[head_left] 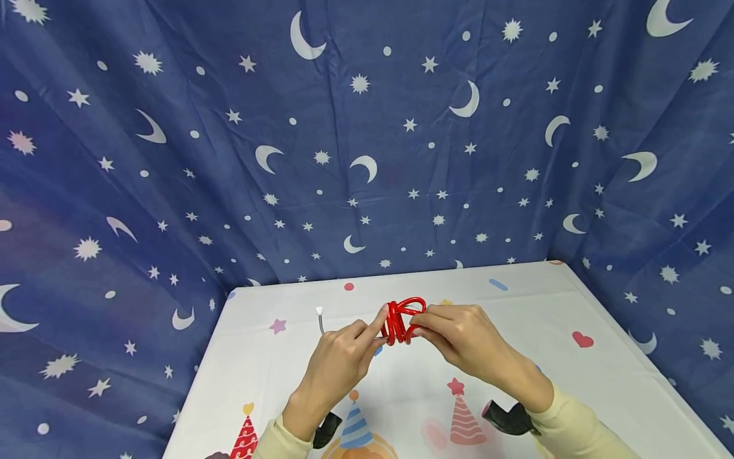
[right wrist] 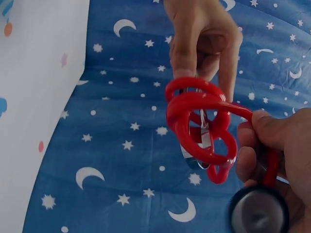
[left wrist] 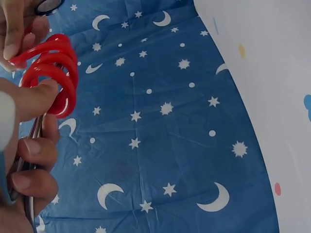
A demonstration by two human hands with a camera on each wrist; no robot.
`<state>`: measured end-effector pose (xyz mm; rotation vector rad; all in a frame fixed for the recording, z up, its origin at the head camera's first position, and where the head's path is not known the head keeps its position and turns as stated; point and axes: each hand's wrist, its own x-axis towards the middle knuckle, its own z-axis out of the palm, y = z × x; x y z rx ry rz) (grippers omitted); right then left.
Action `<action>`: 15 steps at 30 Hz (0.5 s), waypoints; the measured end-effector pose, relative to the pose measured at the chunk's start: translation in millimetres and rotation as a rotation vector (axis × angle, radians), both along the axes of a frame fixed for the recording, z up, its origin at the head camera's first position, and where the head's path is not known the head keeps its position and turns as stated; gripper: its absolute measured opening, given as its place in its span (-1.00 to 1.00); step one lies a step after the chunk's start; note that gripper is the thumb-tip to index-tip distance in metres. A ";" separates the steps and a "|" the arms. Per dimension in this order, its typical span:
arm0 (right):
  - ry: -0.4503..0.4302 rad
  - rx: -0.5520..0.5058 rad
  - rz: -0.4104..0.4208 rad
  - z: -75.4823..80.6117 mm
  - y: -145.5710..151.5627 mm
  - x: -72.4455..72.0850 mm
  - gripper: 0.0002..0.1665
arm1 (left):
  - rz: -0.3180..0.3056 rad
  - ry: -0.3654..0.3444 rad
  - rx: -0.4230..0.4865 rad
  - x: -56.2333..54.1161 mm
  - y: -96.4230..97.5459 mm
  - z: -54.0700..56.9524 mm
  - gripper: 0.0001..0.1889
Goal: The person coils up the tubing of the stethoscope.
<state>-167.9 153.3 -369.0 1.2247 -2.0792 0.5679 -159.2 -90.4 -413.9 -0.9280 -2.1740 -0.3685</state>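
A stethoscope with red tubing [head_left: 394, 324] is held up over the table, its tube wound in several loops around its metal ear tubes. My left hand [head_left: 339, 358] grips the ear tubes, thumb and forefinger pressing on the coil's left side. One white eartip [head_left: 319, 310] sticks out beyond that hand. On the other side my right hand [head_left: 473, 338] pinches the free stretch of tubing between thumb and fingers. The round chest piece [right wrist: 258, 213] shows below the right fingers in the right wrist view; in the head view it is hidden.
A white table cover [head_left: 258, 357] printed with party hats and small shapes lies beneath the hands. Blue curtains [head_left: 401, 127] with moons and stars stand behind and at both sides. Black wrist devices [head_left: 507, 419] sit at both sleeves.
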 end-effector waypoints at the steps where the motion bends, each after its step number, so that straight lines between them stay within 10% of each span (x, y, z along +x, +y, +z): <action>1: 0.005 0.004 -0.003 0.2 0.3 -0.9 -0.85 | -0.007 0.003 -0.012 0.7 0.8 0.6 -0.36; 15: -0.105 0.008 0.091 9.3 11.1 -16.1 -0.82 | -0.111 -0.026 -0.088 9.6 2.8 3.4 -0.31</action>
